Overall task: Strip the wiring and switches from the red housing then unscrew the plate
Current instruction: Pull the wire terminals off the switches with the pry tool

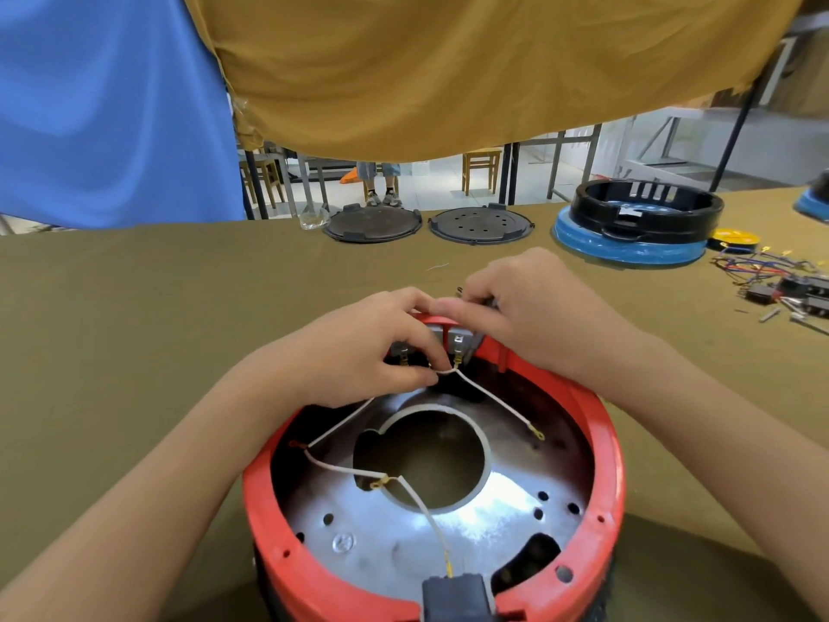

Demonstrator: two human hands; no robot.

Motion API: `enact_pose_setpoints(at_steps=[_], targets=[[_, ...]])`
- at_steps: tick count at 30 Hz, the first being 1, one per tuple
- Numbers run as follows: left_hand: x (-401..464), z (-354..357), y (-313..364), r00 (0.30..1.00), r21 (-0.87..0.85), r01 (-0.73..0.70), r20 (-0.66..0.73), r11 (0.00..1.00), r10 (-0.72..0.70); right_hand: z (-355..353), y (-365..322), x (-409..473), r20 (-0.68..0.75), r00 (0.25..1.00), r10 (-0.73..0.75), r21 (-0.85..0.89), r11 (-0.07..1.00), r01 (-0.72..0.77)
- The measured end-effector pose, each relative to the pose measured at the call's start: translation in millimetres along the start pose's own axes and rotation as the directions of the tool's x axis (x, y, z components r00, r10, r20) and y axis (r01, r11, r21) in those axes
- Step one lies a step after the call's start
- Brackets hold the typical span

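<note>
- Right up close, the red housing (614,455) sits open side up on the olive-covered table (134,307), a shiny metal plate (403,527) with a round central hole inside it.
- Left hand (363,352) pinches a white wire (489,397) between thumb and forefinger by the grey switches (457,341) at the far rim.
- Right hand (529,307) grips that far rim, fingers curled over the switches.
- More white wiring trails across the plate to a black block (457,594) on the near edge.

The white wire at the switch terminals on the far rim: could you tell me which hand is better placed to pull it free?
Probably the left hand: it already pinches the white wire beside the switch, while the right hand holds the red housing rim.
</note>
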State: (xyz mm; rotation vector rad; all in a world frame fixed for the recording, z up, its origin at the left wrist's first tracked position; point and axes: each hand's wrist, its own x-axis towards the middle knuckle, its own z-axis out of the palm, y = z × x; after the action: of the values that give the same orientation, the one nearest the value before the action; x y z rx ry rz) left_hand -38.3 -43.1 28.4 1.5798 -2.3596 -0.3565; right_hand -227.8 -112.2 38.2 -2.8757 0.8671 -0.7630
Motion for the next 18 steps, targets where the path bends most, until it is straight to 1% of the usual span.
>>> enact_pose_setpoints(at_steps=[2, 5, 9, 11, 13, 14, 15, 16, 18], targets=[[-1, -1, -1, 1.0, 0.009, 0.006, 0.001, 1.0, -0.006, 1, -1, -4, -0.046, 0.999, -0.017, 0.006, 1.0, 0.018], [-1, -1, -1, 1.0, 0.019, 0.01, 0.003, 1.0, -0.01, 0, 4, -10, -0.155, 0.988, -0.008, 0.082, 0.996, 0.021], [-2, -1, -1, 1.0, 0.012, 0.005, 0.004, 1.0, -0.005, 0, 6, -14, -0.245, 0.969, -0.044, -0.013, 0.999, 0.042], [-2, -1, -1, 1.0, 0.019, 0.009, 0.005, 1.0, -0.009, -1, 6, -15, -0.216, 0.974, -0.07, -0.042, 0.997, 0.062], [-1, -1, -2, 1.0, 0.031, 0.011, 0.007, 0.999, -0.011, -1, 4, -11, -0.088, 0.993, -0.075, -0.074, 0.995, 0.069], [-1, -1, -2, 1.0, 0.032, 0.007, 0.007, 0.999, -0.007, 0, 3, -9, -0.044, 0.997, -0.07, -0.085, 0.994, 0.066], [0, -1, -2, 1.0, 0.029, 0.004, 0.007, 1.0, -0.004, 0, 4, -8, -0.032, 0.997, -0.067, -0.086, 0.994, 0.064], [0, -1, -2, 1.0, 0.026, 0.002, 0.007, 1.0, -0.002, 1, 5, -8, -0.049, 0.996, -0.069, -0.067, 0.996, 0.065], [-1, -1, -2, 1.0, 0.024, 0.004, 0.008, 1.0, -0.004, 1, 7, -12, -0.151, 0.986, -0.07, -0.019, 0.998, 0.068]])
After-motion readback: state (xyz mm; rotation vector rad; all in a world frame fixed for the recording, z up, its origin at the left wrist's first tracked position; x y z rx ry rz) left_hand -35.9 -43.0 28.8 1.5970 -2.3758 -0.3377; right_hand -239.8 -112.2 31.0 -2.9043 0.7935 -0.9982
